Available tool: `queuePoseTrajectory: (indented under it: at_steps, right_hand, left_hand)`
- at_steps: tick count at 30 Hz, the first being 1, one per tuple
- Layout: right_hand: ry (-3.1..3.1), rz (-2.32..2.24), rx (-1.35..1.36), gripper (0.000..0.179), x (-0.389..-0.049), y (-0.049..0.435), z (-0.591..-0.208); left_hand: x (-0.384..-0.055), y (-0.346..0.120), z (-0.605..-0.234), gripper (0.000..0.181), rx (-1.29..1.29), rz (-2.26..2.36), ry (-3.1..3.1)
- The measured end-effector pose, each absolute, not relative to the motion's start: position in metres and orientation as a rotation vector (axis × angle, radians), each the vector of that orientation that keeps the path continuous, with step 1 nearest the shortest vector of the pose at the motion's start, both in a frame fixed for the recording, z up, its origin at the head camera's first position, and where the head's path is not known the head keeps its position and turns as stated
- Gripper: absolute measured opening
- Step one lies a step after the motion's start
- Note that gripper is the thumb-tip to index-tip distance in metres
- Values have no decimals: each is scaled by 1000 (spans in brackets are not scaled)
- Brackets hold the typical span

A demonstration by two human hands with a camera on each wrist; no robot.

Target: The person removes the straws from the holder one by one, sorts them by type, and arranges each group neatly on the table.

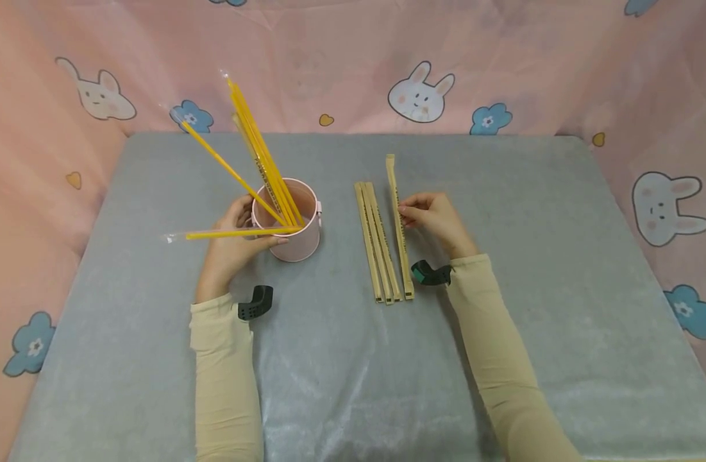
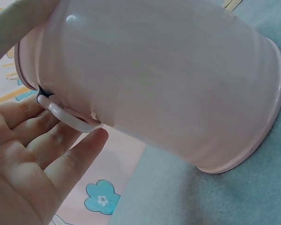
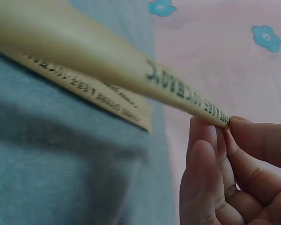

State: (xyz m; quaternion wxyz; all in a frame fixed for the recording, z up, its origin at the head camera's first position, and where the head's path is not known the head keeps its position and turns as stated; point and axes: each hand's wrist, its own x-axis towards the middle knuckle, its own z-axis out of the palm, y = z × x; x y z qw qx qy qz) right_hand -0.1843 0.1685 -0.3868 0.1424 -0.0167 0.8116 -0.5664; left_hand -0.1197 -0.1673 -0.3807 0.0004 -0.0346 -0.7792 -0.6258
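A pale pink bucket (image 1: 297,247) stands left of centre on the table. My left hand (image 1: 226,258) holds it at its left side, the thumb on the near wall and the fingers by the small side handle (image 2: 68,117). Yellow straws (image 1: 266,160) in clear wrappers rise out of the bucket; one straw (image 1: 226,165) leans left and another straw (image 1: 243,233) lies over the rim, above my left hand. Between thumb and fingers, my right hand (image 1: 436,221) pinches a slim paper-wrapped straw (image 3: 117,65) with printed text. Three similar paper-wrapped straws (image 1: 377,240) lie side by side to its left.
A grey cloth (image 1: 329,366) covers the table. Behind and at the sides hangs a pink curtain (image 1: 341,58) with rabbits and blue flowers. Dark wrist cameras (image 1: 256,303) are on both forearms.
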Motion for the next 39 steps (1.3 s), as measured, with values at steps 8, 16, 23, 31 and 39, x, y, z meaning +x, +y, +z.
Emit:
queuePoseTrajectory:
  at_steps: [8, 16, 23, 31, 39]
  right_hand:
    - [2230, -1633, -25, 26, -190, 171, -402]
    - [2144, -1634, 19, 28, -195, 168, -409]
    - [2143, -1601, 23, 27, -196, 168, -409]
    - [2163, -1565, 8, 28, -197, 166, -411]
    - [2163, -1550, 5, 27, -198, 166, -417]
  left_hand:
    - [-119, -167, -382, 75, -108, -1981, -2424]
    - [-119, -168, -381, 77, -108, -1955, -2437]
    - [-119, -168, -383, 74, -137, -1986, -2403]
    - [-120, -169, -382, 76, -111, -1986, -2416]
    - [-120, -170, -383, 74, -103, -1978, -2428]
